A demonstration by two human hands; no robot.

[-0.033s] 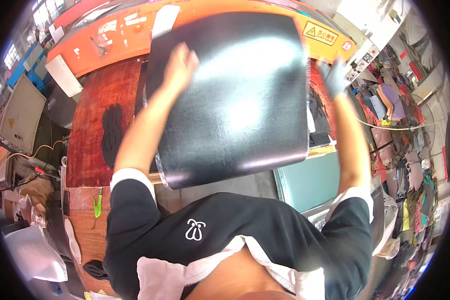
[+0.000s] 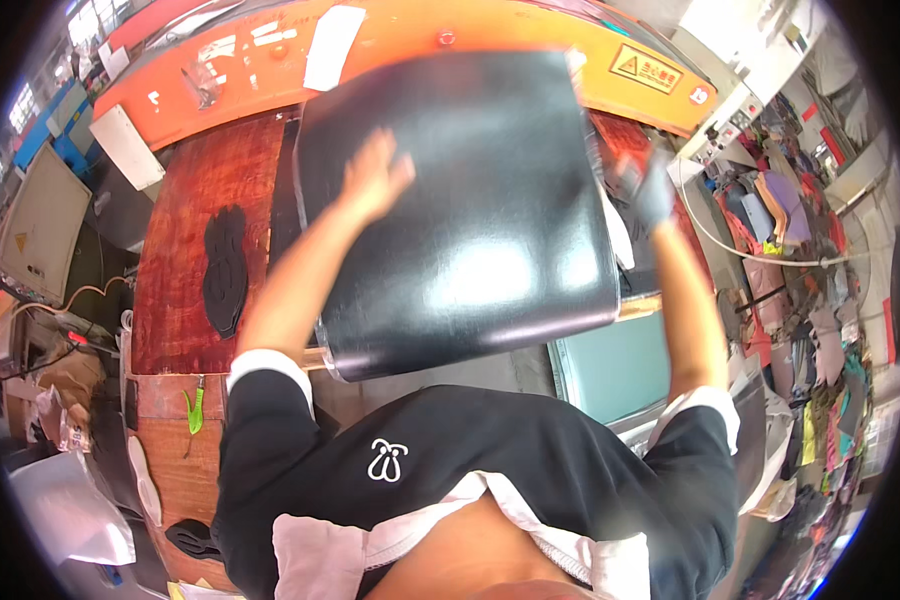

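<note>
Black sheet (image 2: 460,220) lay with red worktop (image 2: 185,270) under it, orange beam (image 2: 530,28) beyond it. Left hand (image 2: 375,178), spread, was over its left half; gloved right hand (image 2: 650,190) blurred right of it, grip unclear.

Warning sign (image 2: 646,68), number (image 2: 699,96) on orange beam (image 2: 510,28)

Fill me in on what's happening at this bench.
A person is working at a large, glossy black sheet that spreads over a red board by an orange beam. The open left grip is over the sheet's left part; whether it touches is unclear. The grey-gloved right grip, blurred, is off the sheet's right edge. Dark foot-shaped pieces lie on the board's left part.
</note>
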